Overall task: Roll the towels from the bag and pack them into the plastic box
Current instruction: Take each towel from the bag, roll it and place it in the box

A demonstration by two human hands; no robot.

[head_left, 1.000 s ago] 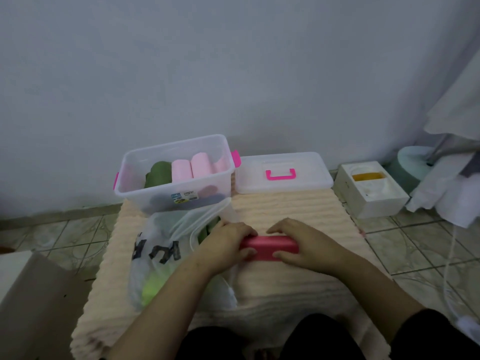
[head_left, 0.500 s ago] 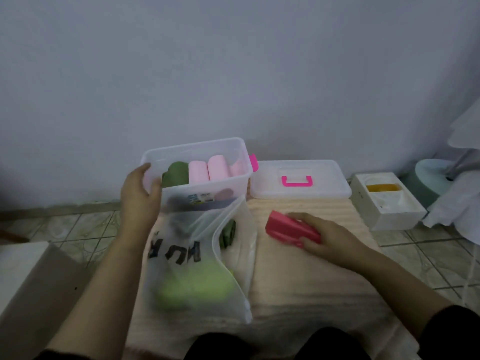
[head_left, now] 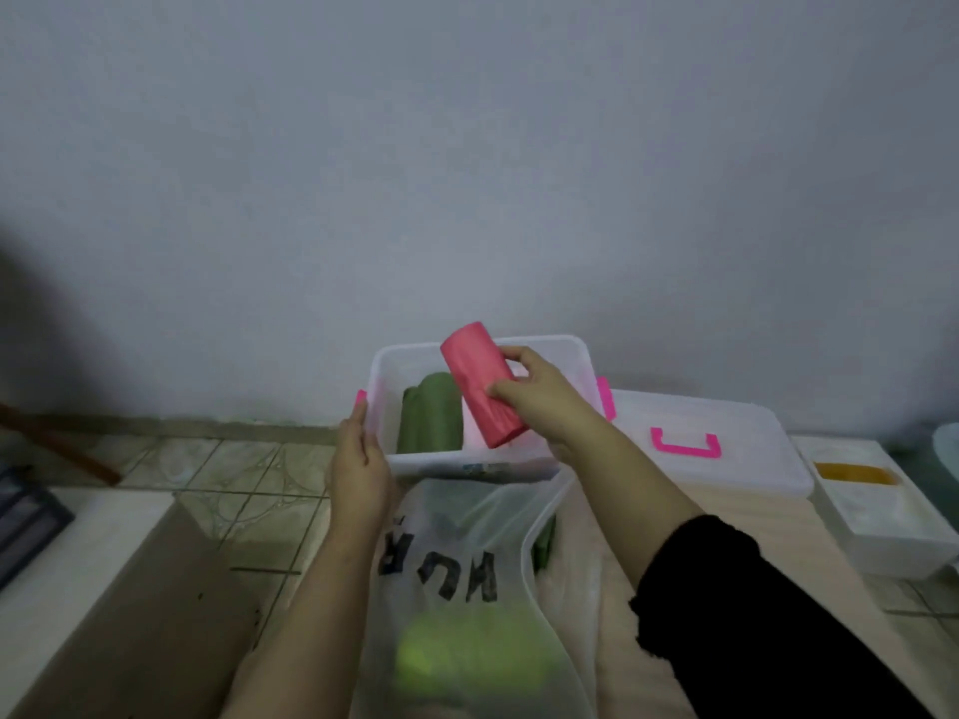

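Observation:
My right hand (head_left: 539, 397) grips a rolled red towel (head_left: 480, 384) and holds it tilted above the clear plastic box (head_left: 576, 355). Rolled green towels (head_left: 433, 412) stand inside the box at its left; the red roll hides the right part. My left hand (head_left: 358, 461) rests flat against the box's left wall, fingers straight. In front of the box lies the translucent plastic bag (head_left: 467, 568) with black letters, and green towels (head_left: 467, 656) show through it.
The box's lid (head_left: 726, 459) with a pink handle lies to the right on the cream mat (head_left: 597, 589). A white tray (head_left: 877, 505) with something yellow sits further right. A brown cardboard box (head_left: 129, 630) stands at the left on the tiled floor.
My right hand has lifted the red roll off the mat and carried it up over the box. My left hand stays at the box's left wall. The view moved closer.

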